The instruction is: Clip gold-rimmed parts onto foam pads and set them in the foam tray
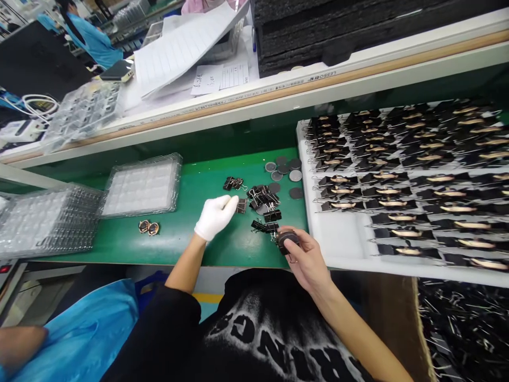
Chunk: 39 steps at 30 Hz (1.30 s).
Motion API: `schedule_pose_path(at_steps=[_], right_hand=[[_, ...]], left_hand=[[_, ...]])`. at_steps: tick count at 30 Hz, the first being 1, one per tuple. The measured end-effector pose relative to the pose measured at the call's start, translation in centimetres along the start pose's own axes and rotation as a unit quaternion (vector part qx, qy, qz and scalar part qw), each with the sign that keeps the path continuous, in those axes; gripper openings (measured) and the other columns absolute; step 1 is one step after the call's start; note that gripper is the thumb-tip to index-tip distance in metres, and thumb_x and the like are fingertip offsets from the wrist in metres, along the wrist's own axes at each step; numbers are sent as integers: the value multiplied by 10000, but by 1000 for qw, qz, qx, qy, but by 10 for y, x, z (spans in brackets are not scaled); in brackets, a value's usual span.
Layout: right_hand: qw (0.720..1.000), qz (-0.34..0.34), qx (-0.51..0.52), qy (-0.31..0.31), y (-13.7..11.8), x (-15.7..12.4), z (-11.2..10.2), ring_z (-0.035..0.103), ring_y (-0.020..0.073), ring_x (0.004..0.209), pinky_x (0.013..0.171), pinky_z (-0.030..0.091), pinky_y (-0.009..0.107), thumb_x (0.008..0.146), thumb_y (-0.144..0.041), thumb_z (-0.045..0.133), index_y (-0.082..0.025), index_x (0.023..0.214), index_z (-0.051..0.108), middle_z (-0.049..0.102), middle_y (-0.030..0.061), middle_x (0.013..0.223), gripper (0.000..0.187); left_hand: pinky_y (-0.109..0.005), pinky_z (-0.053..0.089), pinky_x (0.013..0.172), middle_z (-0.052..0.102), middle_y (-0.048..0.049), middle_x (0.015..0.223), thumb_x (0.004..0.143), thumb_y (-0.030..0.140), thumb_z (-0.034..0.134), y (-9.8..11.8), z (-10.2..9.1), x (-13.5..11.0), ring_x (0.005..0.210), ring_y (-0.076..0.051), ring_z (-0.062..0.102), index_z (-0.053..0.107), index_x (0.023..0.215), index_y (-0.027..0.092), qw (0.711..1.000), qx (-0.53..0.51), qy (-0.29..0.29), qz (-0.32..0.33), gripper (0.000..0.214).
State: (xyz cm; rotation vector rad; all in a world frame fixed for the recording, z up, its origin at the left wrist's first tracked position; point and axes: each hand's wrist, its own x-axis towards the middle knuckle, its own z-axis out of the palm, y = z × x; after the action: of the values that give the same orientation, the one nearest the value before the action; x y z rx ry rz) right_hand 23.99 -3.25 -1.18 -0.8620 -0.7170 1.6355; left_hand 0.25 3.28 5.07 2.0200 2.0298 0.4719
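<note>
My left hand (217, 216), in a white glove, is closed in a pinch. At its fingertips is a black binder clip (241, 206). My bare right hand (305, 255) grips a dark round piece (288, 240) near the bench's front edge, the thumb pressed on its face. Metal clip wire shows beside that piece, partly hidden by the fingers. Between the hands lies a loose pile of black binder clips (263, 196). Behind the pile, several flat grey and black discs (283, 169) are scattered on the green bench top (234, 249).
A white tray (338, 233) at right holds rows of clipped round parts (392, 203). At left are clear plastic trays (139, 185), a taller tray stack (47, 220) and two small copper-coloured round parts (149, 227). More clips (465, 329) fill a box at lower right. A blue sleeve (91, 329) is close by.
</note>
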Motion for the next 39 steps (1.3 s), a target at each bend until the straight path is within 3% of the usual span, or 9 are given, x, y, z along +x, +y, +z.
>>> schedule_pose_path(at_steps=[3,7,10,15,19,23,26,31,39], right_hand=[[996,-14,-24,-79,-4,7,12,700,253,1219,1025,575,401,797,-392,878,-266,938,815,722,96,1355,199],[985,-56,-76,-141,-15,13,13,731,278,1177,1030,583,444,804,-382,862,-262,936,817,815,89,1068,184],[969,-75,-133,-196,-29,13,2,762,260,1065,951,616,408,815,-324,849,-249,928,823,820,91,1006,139],[940,-42,-192,-280,-46,13,-12,768,198,841,794,633,322,847,-296,815,-215,931,823,817,73,930,117],[939,-5,-191,-285,-49,14,-13,766,209,828,794,631,340,827,-352,834,-198,936,827,819,89,927,189],[955,-19,-179,-236,-53,17,-16,746,260,1104,965,597,395,821,-395,843,-219,929,834,814,110,1064,206],[956,-29,-220,-189,-62,23,-23,758,240,995,877,614,368,825,-411,835,-209,938,820,811,100,1029,231],[920,-1,-329,-214,-82,34,-34,752,210,780,685,607,319,793,-433,828,-194,1010,807,816,70,937,323],[848,-40,-425,-315,-97,42,-34,757,206,806,758,592,303,793,-345,807,-226,948,830,819,15,918,197]], left_hand=[[-284,358,638,479,12,556,1036,487,360,24,1,-29,557,-125,455,397,587,217,996,-55,21,71,526],[-296,314,578,490,24,526,953,407,519,41,4,-50,494,-118,407,444,590,222,976,-102,5,193,414],[-290,275,558,427,53,501,790,482,674,39,-2,-54,484,-113,361,413,603,228,987,-58,-30,148,411],[-276,229,533,386,72,513,729,602,708,39,-6,-57,483,-94,324,389,602,221,966,-63,-193,159,512],[-279,214,526,342,73,509,804,581,638,48,1,-59,483,-90,290,355,598,222,965,-90,-187,163,502],[-254,242,522,316,75,525,866,464,566,52,2,-57,510,-87,273,349,604,216,967,-130,-185,115,421],[-240,264,519,353,71,532,901,476,542,51,-2,-52,535,-90,298,365,614,213,959,-154,-222,79,428],[-241,270,503,413,66,537,942,491,542,50,-10,-48,522,-90,335,434,634,207,934,-167,-299,102,433],[-251,269,497,411,64,508,966,529,529,53,-13,-47,476,-87,350,443,630,208,920,-114,-333,174,473]])
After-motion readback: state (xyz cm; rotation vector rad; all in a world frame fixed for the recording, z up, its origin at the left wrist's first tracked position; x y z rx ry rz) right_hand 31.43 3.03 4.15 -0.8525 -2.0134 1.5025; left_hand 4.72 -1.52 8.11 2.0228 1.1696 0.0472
